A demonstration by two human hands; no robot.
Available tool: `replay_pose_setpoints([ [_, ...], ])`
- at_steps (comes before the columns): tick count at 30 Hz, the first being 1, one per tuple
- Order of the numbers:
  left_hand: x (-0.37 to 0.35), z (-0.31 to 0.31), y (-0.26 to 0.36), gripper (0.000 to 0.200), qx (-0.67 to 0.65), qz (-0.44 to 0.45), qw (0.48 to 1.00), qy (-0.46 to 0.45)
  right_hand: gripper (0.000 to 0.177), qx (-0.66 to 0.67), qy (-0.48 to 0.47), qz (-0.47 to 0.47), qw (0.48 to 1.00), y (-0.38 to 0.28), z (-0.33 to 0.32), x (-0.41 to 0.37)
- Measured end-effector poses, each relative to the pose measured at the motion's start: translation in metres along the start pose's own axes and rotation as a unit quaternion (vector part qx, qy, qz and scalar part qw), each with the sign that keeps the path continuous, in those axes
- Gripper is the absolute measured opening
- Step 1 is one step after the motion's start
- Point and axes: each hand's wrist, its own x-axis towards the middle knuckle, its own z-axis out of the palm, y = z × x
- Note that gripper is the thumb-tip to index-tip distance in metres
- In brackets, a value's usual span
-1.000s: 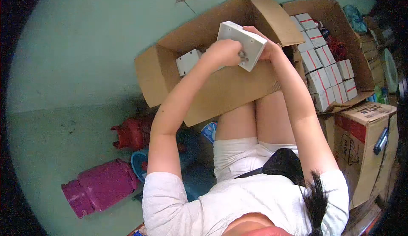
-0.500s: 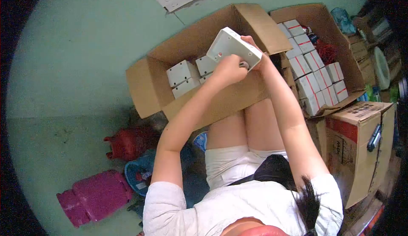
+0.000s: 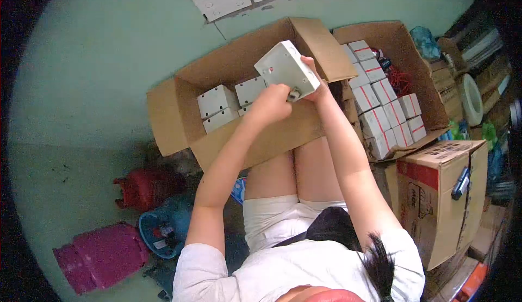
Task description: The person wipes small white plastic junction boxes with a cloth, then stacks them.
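Observation:
A shallow white plastic electrical box [image 3: 283, 68] is tilted above the open carton, its hollow side towards me. My right hand [image 3: 314, 79] grips it by the right side, with most of the fingers hidden behind it. Inside the box a small red spot shows near the left wall. My left hand [image 3: 273, 102] is closed at the box's lower edge, around a small grey round piece [image 3: 294, 94] whose kind I cannot make out. Below, several white boxes [image 3: 217, 102] with dark holes stand in the cardboard carton [image 3: 261, 141].
To the right, a second carton [image 3: 435, 103] holds white boxes with red stripes [image 3: 383, 90] and red wire [image 3: 399, 79]. A closed carton [image 3: 421, 193] bears a dark blue tool [image 3: 461, 183]. Red [image 3: 149, 188] and purple [image 3: 103, 256] gas cylinders and a blue bucket [image 3: 144, 237] are at left.
My left hand has drawn back slightly from inside the white box, down and left, with the grey piece. My right hand still holds the box. The whole view has shifted a little.

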Motion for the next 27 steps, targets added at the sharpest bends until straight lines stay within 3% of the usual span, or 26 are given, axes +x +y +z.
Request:
replay_pose_setpoints([
  [2,0.004,-0.005,0.005,0.033,-0.074,-0.007,0.997,-0.005,0.082,0.016,-0.006,0.012,1.000,-0.001,0.000,-0.003],
  [4,0.008,-0.016,0.023,0.020,-0.303,-0.076,0.949,-0.049,0.080,-0.036,0.052,0.007,0.998,-0.003,0.003,-0.008],
  [5,0.009,-0.015,0.023,0.020,-0.304,-0.074,0.949,-0.046,0.074,-0.016,0.051,-0.001,0.999,-0.001,0.002,-0.005],
  [8,0.010,-0.003,0.016,0.022,-0.251,-0.009,0.968,0.029,0.067,-0.009,0.095,-0.028,0.995,0.001,-0.004,0.000],
  [9,0.012,0.001,0.010,0.021,-0.127,0.043,0.979,0.153,0.067,-0.010,0.094,-0.028,0.995,0.000,-0.007,0.001],
  [10,0.015,0.003,0.003,0.020,0.000,0.093,0.958,0.272,0.063,0.033,0.057,0.024,0.998,-0.001,-0.009,0.003],
  [11,0.018,0.001,0.000,0.020,0.000,0.091,0.958,0.273,0.060,0.077,0.019,0.078,0.994,-0.001,-0.010,0.004],
  [14,0.025,0.000,-0.006,0.020,0.049,0.061,0.946,0.315,0.055,0.115,-0.020,0.061,0.991,0.001,-0.012,0.008],
  [18,0.014,0.018,0.004,0.015,0.051,0.141,0.968,0.201,0.054,0.124,-0.032,0.046,0.991,-0.004,-0.014,0.007],
  [20,0.013,0.014,0.007,0.014,0.057,0.172,0.972,0.152,0.055,0.072,0.010,0.072,0.995,-0.007,-0.009,0.004],
  [21,0.015,0.008,0.006,0.013,0.067,0.149,0.969,0.184,0.054,0.112,-0.038,0.103,0.988,-0.006,-0.021,0.009],
  [23,0.022,-0.003,-0.001,0.012,0.079,0.123,0.965,0.216,0.053,0.114,-0.021,0.108,0.987,-0.003,-0.017,0.009],
  [25,0.031,-0.011,-0.005,0.017,0.074,0.041,0.947,0.311,0.051,0.109,-0.016,0.111,0.988,-0.002,-0.015,0.014],
  [27,0.035,-0.002,-0.003,0.019,0.061,0.047,0.944,0.320,0.052,0.120,-0.013,0.094,0.988,0.000,-0.019,0.015],
])
